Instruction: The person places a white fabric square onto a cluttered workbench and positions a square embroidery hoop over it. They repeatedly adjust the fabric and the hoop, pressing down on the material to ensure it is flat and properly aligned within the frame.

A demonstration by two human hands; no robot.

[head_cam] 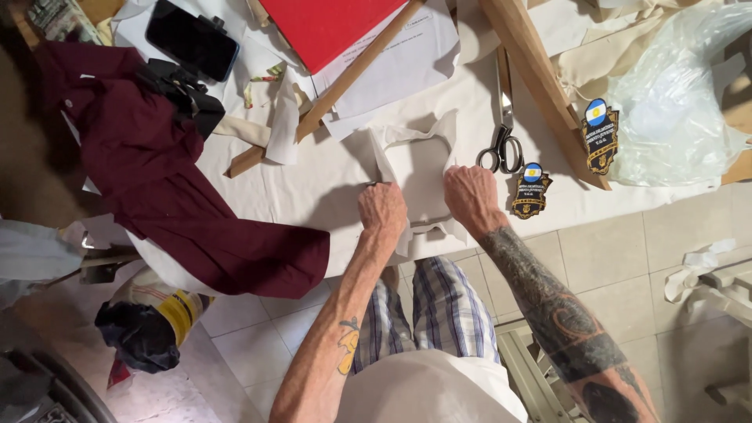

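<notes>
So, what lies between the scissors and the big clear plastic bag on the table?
In the head view, a slanted wooden bar and an embroidered patch lie between the scissors and the plastic bag.

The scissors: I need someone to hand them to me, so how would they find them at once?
Start at the white-covered table and the cream cloth piece both hands press. Just beyond the right hand lie the scissors, black handles toward the person, blades pointing away beside a slanting wooden ruler. They are the only metal tool there; the neighbours are embroidered badges.
</notes>
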